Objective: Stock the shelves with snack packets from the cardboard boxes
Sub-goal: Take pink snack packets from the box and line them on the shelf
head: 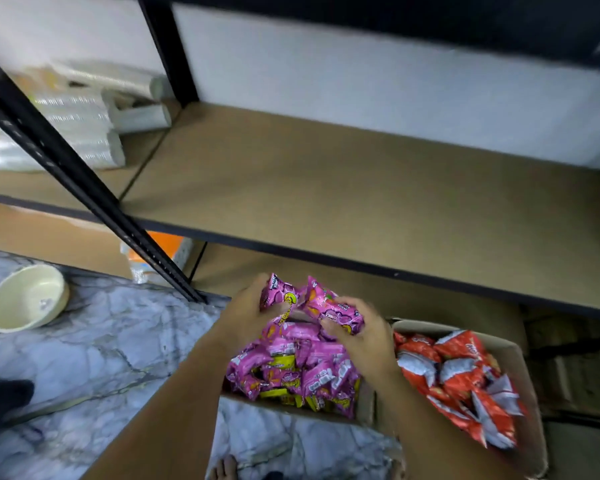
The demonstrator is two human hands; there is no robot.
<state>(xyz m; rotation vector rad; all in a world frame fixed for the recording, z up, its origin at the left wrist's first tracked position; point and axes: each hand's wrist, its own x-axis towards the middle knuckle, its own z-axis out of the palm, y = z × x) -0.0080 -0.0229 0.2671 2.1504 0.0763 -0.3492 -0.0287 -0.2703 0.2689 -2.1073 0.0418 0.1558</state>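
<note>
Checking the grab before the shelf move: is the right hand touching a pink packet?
Touching. The head view shows the right hand with fingers curled round a pink packet held above the box.

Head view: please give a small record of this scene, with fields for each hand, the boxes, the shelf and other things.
left hand: grips a pink packet
right hand: grips another pink packet
pink box: on the floor, full of pink packets
red box: right of the pink box, holds red packets
shelf: brown board, bare in front of the hands
far left of shelf: clear wrapped stacks, blurred
floor: cream bowl, tilted
</note>
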